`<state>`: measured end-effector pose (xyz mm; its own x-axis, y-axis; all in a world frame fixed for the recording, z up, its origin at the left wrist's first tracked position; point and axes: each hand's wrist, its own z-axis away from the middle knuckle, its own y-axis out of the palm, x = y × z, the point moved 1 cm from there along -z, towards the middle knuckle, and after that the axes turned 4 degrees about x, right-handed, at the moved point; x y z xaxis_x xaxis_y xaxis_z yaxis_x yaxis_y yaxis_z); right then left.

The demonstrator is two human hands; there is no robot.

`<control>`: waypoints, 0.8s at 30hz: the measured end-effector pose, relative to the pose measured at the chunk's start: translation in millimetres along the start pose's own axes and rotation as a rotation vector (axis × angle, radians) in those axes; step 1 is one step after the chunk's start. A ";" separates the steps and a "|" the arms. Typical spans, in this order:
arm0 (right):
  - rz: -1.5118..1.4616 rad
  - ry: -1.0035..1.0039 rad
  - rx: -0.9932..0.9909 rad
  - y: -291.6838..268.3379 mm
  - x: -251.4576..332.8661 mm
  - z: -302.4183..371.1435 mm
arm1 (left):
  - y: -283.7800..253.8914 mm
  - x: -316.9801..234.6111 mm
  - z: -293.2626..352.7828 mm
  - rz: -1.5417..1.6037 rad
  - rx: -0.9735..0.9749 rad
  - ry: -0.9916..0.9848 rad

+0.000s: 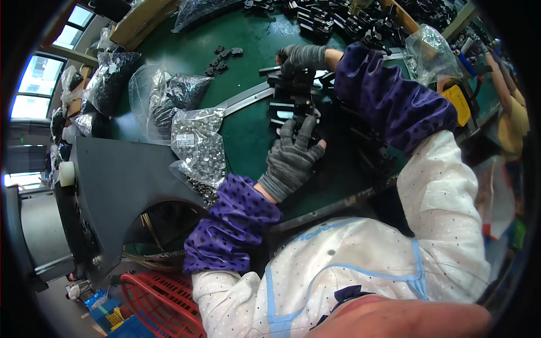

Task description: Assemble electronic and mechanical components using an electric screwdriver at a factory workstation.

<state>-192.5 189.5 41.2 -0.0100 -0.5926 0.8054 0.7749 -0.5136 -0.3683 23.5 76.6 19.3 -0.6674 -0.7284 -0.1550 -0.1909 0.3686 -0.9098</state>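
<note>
On the green table stands a row of black parts [290, 96] with flat, shiny faces; their exact kind cannot be made out. My left hand [290, 162], in a grey knit glove with bare fingertips, lies over the near end of this row, its fingers spread and touching the parts. At the far end, my right hand [304, 59], gloved alike, curls its fingers round the black parts; some of its fingertips are hidden. A metal strip [248, 100] runs across the table and passes beneath the row.
Left of the row lie a clear bag of small silvery pieces [197, 143], another plastic bag [169, 98] and a few loose black pieces [222, 59]. Black parts [321, 19] are heaped at the back. A grey machine [129, 174] flanks the left side, above a red basket [163, 304].
</note>
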 end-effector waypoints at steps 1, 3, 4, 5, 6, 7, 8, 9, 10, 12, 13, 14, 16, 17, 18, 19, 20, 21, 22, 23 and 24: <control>0.009 0.004 0.031 0.7 17.6 -0.1 | -8.6 11.3 -2.3 0.001 0.033 -0.005; -0.009 -0.031 -0.010 -31.7 -8.0 -32.8 | -5.3 26.6 -25.6 0.118 0.025 -0.121; -0.036 -0.048 -0.075 -60.4 -28.4 -32.4 | 2.4 31.7 -46.6 0.251 0.010 -0.202; -0.083 -0.123 -0.119 -70.0 -34.0 -46.7 | 10.0 49.9 -52.8 0.120 0.048 -0.127; -0.129 -0.186 -0.182 -86.4 -43.9 -54.7 | 17.1 69.3 -62.2 0.001 0.080 -0.034; -0.135 -0.182 -0.185 -106.0 -57.7 -70.1 | 11.1 83.4 -75.7 -0.107 0.006 0.228; 0.503 -0.206 -0.306 -122.3 -66.8 -96.1 | 14.9 93.2 -84.5 0.081 0.028 -0.076; 1.145 -0.188 -0.430 -147.1 -85.8 -110.7 | 27.1 107.0 -100.2 0.021 0.054 0.015; 1.793 -0.135 -0.524 -174.8 -106.9 -115.3 | 41.3 120.5 -118.3 -0.032 0.077 0.114; 1.492 -0.264 -0.706 -241.1 -167.1 -82.8 | 49.0 112.3 -168.7 0.087 0.044 0.297; 1.489 -0.280 -0.701 -238.6 -160.0 -89.4 | 75.6 141.1 -182.1 0.501 0.224 0.018; 1.282 -0.229 -0.779 -237.0 -153.5 -90.5 | 82.2 150.5 -194.0 0.436 0.069 -0.021; 0.867 -0.135 -0.898 -224.8 -124.0 -85.1 | 93.3 178.7 -219.1 0.607 0.070 -0.070; 0.656 -0.081 -0.938 -212.3 -107.8 -79.1 | 96.6 190.2 -227.2 0.534 0.080 -0.077; 0.445 -0.026 -0.964 -194.9 -86.7 -70.2 | 95.6 200.4 -228.9 0.408 0.098 -0.084; 0.324 -0.140 -0.931 -163.6 -56.3 -22.9 | 96.5 198.2 -242.4 0.290 0.123 -0.053; 0.794 -0.251 -1.178 -165.1 -86.5 -36.8 | 98.4 195.4 -251.6 0.180 0.148 -0.030; 0.782 -0.116 -0.859 -163.1 -110.5 -21.0 | 99.1 182.1 -269.8 0.088 0.163 0.019; 0.741 -0.038 -0.505 -140.4 -93.8 -14.8 | 93.8 190.1 -266.7 0.004 0.157 0.016; 0.866 -0.508 -1.062 -105.7 -84.0 18.4 | 84.2 203.3 -260.0 -0.053 0.115 0.003; 0.776 -0.607 -0.988 -90.5 -76.2 45.2 | 65.8 214.5 -257.8 -0.068 0.025 -0.002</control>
<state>-233.3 309.2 34.2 0.6806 -0.6968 0.2263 -0.3077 -0.5522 -0.7748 -317.8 93.5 25.4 -0.6521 -0.7525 -0.0929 -0.2180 0.3034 -0.9276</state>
